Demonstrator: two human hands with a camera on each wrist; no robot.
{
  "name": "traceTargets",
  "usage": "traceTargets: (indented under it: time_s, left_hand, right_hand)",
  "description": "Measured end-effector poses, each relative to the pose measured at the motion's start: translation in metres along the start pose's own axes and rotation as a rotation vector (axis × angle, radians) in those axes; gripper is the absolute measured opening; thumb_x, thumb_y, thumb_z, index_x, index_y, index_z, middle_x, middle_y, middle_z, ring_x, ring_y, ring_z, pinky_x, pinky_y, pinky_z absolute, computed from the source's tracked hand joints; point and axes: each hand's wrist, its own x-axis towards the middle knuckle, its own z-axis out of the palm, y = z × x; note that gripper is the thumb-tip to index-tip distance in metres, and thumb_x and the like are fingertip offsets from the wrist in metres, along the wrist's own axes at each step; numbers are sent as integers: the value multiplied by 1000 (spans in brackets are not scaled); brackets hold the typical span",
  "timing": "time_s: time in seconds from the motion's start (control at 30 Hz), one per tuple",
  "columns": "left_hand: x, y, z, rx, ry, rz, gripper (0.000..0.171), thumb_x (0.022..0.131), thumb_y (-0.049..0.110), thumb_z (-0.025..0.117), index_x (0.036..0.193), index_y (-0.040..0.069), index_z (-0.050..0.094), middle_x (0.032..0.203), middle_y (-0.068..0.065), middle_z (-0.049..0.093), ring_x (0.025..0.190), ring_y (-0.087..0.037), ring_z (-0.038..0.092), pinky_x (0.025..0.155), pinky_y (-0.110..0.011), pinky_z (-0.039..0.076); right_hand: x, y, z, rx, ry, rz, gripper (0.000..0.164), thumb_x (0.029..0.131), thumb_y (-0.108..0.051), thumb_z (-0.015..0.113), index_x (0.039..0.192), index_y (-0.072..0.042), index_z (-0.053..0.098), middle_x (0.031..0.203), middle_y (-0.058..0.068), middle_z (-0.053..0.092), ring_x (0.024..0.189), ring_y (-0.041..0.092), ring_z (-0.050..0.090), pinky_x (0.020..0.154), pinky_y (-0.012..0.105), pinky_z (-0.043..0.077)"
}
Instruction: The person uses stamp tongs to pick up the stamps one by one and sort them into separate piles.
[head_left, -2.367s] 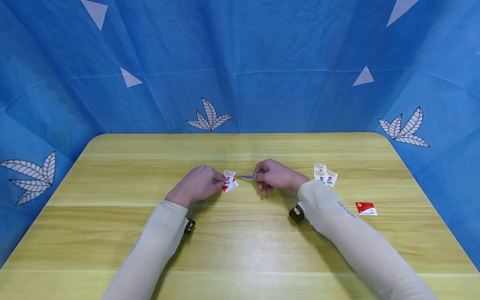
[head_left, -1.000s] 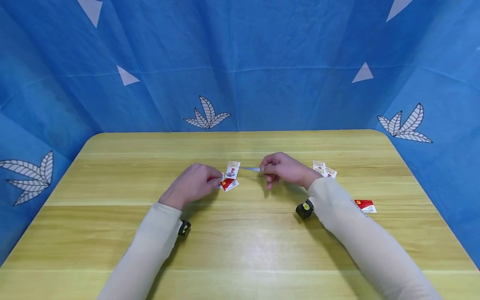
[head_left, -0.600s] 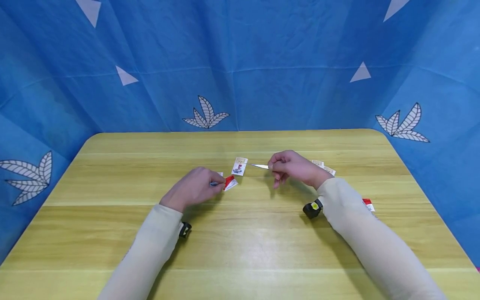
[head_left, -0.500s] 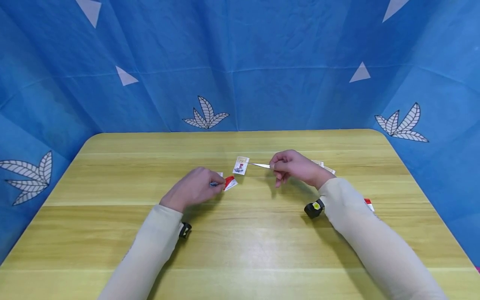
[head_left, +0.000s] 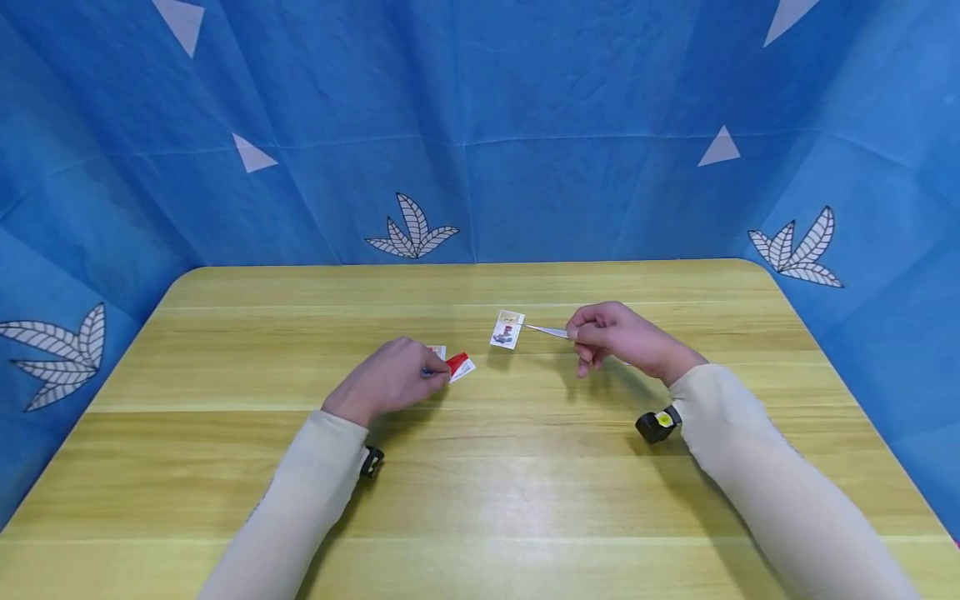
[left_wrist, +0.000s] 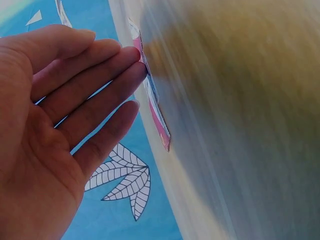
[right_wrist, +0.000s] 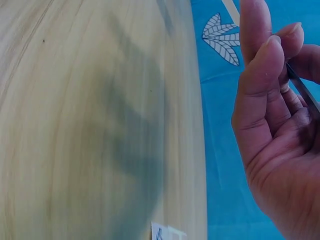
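My right hand (head_left: 622, 337) pinches a pair of tweezers (head_left: 547, 331) between thumb and fingers, and their tips grip a small postage stamp (head_left: 507, 330) with a white border. A shadow shows below that stamp. In the right wrist view the dark rear end of the tweezers (right_wrist: 303, 92) lies across the palm. My left hand (head_left: 393, 375) is low over the table, fingertips right at a red and white stamp (head_left: 461, 367) and another stamp (head_left: 437, 351) partly hidden behind the hand. The left wrist view shows loosely extended fingers against the edges of the stamps (left_wrist: 159, 117).
A wooden table (head_left: 487, 492) with rounded far corners fills the lower view, and a blue curtain (head_left: 570, 200) hangs behind it. White stamps (right_wrist: 159, 232) lie at the bottom of the right wrist view; in the head view the right arm hides most of them.
My right hand has drawn the tweezers, with the stamp in their tips, up and to the right away from the left stamps. The right arm now covers the stamps at right. My left hand stays nearly still.
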Motion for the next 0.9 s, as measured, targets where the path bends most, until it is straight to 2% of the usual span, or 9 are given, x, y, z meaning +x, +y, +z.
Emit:
traceTargets:
  time_s: [0.23,0.43,0.63,0.9]
  left_hand:
    - [0,1,1,9,2,-17,16,94,16,63,81,16,74,71,3,58,50,-11,42,48,-26,33]
    - [0,1,1,-16,-1,-59,14,94,18,66,89,15,78,74,3,60,50,-12,43,48,-27,33]
    - [1,1,-1,-15,-8,-55,14,94,19,65,88,15,78,67,3,57,49,-12,43,47,-27,33]
    - [3,2,-3,-32,-25,-90,15,94,20,65,92,15,79,66,3,57,48,-13,42,48,-28,33]
  right_hand:
    - [-13,1,-9,-6,3,9,25,102,-10,45,103,15,46,71,13,50,70,33,67,72,48,52]
    - [-22,6,-15,-14,-10,23,27,102,-10,45,105,17,45,70,13,49,69,33,66,71,46,53]
    - [-30,5,-23,-19,-7,6,28,103,-11,46,105,17,45,70,12,48,66,32,64,70,43,54]
    - [-42,4,-40,-38,26,-2,26,104,-11,46,102,14,47,70,12,51,65,33,64,64,41,53]
